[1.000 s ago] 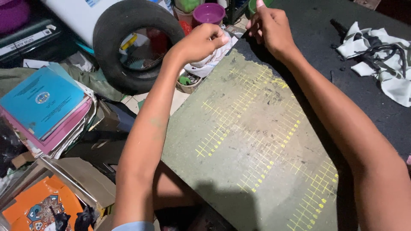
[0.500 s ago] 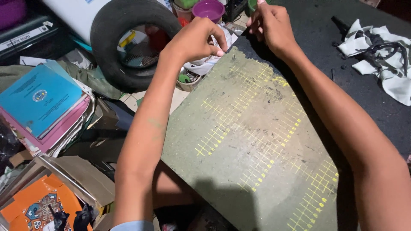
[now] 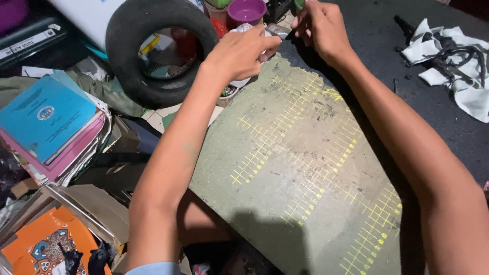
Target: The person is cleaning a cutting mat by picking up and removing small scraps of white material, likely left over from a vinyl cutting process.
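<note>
Your left hand point(image 3: 243, 51) was closed on white rag point(image 3: 239, 81) at 12 o'clock edge of green cutting mat point(image 3: 300, 168), beside small metal piece point(image 3: 278, 30). Right hand point(image 3: 321, 25) curled just beside; grip unclear. Rag likely soft, light: bunch it. Tyre point(image 3: 127, 56) at 10 o'clock.

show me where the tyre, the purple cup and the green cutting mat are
tyre point(image 3: 127, 61), head view, on its black left sidewall.
purple cup point(image 3: 247, 11), head view, on its inner bowl.
green cutting mat point(image 3: 300, 168), head view, on its bare gridded middle.

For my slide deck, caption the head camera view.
Both hands, left hand and right hand, meet at the far edge of a worn green cutting mat beside a tyre.
</note>
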